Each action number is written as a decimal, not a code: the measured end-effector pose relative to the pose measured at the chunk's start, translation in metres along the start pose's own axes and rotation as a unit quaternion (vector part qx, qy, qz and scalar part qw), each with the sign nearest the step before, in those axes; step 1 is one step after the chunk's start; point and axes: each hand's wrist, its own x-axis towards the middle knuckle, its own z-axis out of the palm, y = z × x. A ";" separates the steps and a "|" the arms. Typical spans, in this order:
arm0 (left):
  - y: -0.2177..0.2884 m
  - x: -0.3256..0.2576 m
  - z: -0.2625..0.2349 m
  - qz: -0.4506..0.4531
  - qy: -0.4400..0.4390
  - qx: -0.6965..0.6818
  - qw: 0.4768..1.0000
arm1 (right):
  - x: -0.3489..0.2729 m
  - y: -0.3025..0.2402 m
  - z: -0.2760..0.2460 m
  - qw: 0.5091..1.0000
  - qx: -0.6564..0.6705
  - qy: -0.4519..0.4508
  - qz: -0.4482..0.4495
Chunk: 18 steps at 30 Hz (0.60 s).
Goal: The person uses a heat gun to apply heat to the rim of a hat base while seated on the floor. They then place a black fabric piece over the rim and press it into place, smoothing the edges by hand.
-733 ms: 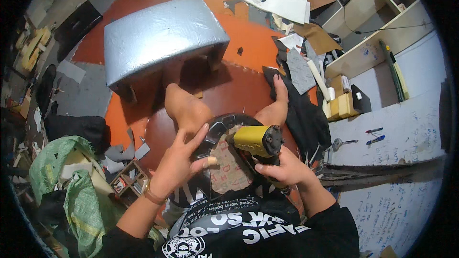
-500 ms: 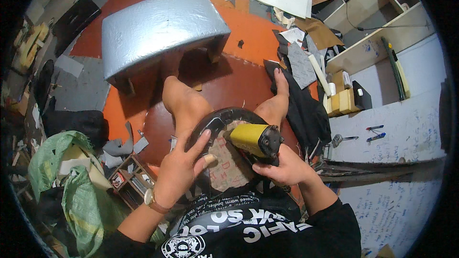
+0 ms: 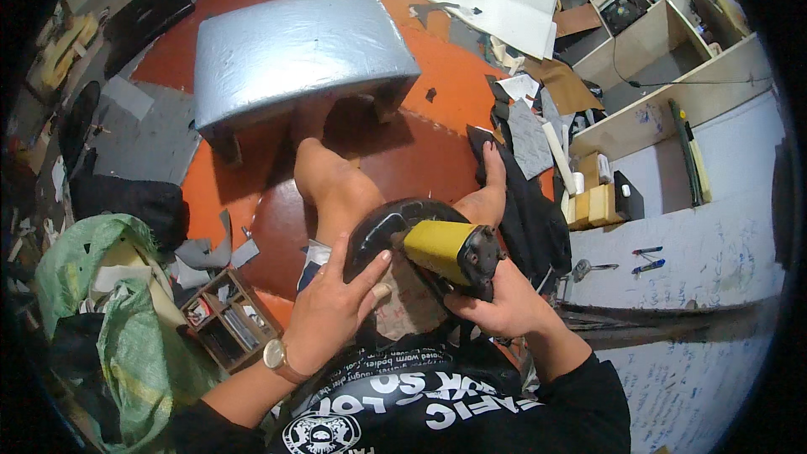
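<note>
In my lap lies a rounded pad wrapped in glossy black sheet (image 3: pixel 378 240), with a pale brown board (image 3: pixel 412 307) showing inside its folded rim. My left hand (image 3: pixel 328 311) grips the pad's left edge, fingers on the black rim and thumb over toward the board. My right hand (image 3: pixel 513 298) is closed around the handle of a yellow and black staple gun (image 3: pixel 439 250). The gun's nose points left at the inner edge of the black rim; whether it touches is hard to tell. The gun's body hides the pad's right part.
Ahead stands a footstool wrapped in silver sheet (image 3: pixel 303 50). A green sack (image 3: pixel 134 328) and a small compartmented wooden box (image 3: pixel 231 319) are on the left. To the right are a pale shelf unit (image 3: pixel 656 109), yellow foam blocks (image 3: pixel 593 204), pens (image 3: pixel 647 261) and black cloth (image 3: pixel 538 227).
My left hand has shifted down along the pad's left edge and its fingers have repositioned. The pad and staple gun have moved slightly. The whole view has shifted a little.
</note>
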 end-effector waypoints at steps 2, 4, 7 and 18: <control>0.001 0.000 0.000 -0.012 -0.004 -0.005 1.000 | 0.005 0.000 0.001 0.998 -0.056 -0.013 0.001; 0.002 0.000 -0.001 -0.012 -0.004 -0.001 1.000 | 0.008 0.000 0.001 0.992 -0.113 -0.035 0.039; 0.002 0.000 0.000 -0.009 -0.006 0.012 1.000 | 0.009 -0.004 0.001 0.992 -0.113 -0.031 0.055; -0.006 -0.001 0.007 0.008 0.011 -0.009 1.000 | 0.000 0.007 0.003 0.995 -0.095 -0.041 0.005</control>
